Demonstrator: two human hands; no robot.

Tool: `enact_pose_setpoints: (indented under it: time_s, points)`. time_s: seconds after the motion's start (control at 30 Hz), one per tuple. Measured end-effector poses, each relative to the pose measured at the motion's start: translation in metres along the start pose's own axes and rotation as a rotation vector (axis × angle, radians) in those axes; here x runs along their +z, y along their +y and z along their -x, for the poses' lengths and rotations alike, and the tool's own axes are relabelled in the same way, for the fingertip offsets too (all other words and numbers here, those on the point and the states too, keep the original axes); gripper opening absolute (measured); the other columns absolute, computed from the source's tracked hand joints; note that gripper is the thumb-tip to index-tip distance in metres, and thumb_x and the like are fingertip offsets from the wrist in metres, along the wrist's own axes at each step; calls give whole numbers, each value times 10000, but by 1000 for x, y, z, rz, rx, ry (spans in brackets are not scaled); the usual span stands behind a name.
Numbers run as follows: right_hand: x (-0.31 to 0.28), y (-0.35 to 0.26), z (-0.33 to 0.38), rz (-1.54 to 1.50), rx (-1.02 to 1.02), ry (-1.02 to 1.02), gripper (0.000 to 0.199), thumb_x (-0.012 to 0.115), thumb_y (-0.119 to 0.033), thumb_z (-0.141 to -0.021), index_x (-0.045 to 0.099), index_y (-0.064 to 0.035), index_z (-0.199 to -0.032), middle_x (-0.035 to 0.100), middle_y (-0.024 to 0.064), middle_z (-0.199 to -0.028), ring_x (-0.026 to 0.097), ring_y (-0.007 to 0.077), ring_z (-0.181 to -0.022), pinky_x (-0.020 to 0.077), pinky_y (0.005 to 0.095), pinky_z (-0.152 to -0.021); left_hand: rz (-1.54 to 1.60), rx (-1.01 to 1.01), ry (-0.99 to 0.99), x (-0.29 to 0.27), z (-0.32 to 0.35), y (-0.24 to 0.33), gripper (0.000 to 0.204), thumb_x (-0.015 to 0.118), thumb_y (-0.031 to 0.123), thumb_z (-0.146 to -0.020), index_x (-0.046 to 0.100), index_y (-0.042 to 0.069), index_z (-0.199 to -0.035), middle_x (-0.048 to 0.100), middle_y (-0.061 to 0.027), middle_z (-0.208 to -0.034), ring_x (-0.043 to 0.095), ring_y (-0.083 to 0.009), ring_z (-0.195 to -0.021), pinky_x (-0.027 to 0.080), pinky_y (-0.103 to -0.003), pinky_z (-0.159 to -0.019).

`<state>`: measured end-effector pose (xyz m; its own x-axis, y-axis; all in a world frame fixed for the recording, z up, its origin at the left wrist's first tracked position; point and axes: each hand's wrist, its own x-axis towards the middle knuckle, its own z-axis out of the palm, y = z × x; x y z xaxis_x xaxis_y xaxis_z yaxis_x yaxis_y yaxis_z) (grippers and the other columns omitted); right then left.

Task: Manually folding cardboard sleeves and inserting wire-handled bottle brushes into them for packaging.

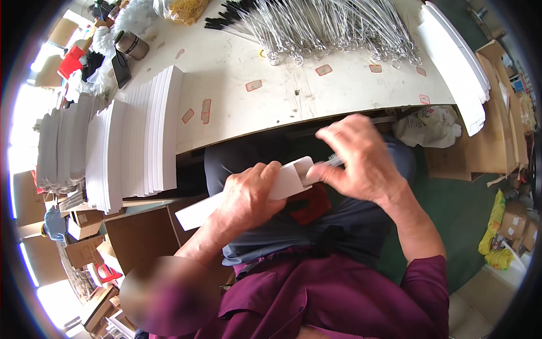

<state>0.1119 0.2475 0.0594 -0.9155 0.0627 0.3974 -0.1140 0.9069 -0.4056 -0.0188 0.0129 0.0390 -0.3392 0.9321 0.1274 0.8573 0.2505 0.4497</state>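
My left hand [247, 193] is wrapped round a long, narrow white cardboard box [196, 212], tilted above my lap with its flap end open toward the right. At that open end is my right hand [361, 161], slightly blurred, its thumb close to the box mouth. Between its thumb and fingers shows a thin bristled brush [335, 160], with its near end at or inside the mouth; the fingers partly hide it. On the far side of the table lies a heap of thin wire pieces [339, 34] with ring ends, some with black tips.
Stacked white boxes [149, 135] stand at the table's left edge, with more white boxes [458, 62] at the right edge. A metal cup [131, 45] is at the far left. Cardboard cartons [141, 231] sit lower left, and a white plastic bag [429, 127] hangs below the table.
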Motion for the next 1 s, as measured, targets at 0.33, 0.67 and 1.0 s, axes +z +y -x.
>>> enact_pose_setpoints:
  time_s: [0.33,0.67,1.0]
  points:
    - [47,-7,17,-364,480,246,255,589,-241,-1068,647,-24,-948,680,190,-814,677,412,-751,523,450,-638,18,-70,-41,15,-5,3,540,852,230,-747,615,41,-1194,697,-144,-895,725,-347,-772,603,-449,-666]
    - [45,-12,20,-1067,659,-29,340,617,-264,-1078,703,16,-1251,734,44,-968,634,69,-855,527,241,-749,35,-118,-12,20,2,-5,530,854,244,-751,624,43,-1184,702,-133,-881,730,-334,-755,607,-442,-650]
    - [62,-17,22,-866,582,155,185,728,-122,-990,756,33,-1086,778,113,-959,701,110,-852,568,271,-757,73,-112,5,20,0,-4,499,859,250,-752,637,45,-1149,705,-133,-875,732,-330,-765,609,-438,-656]
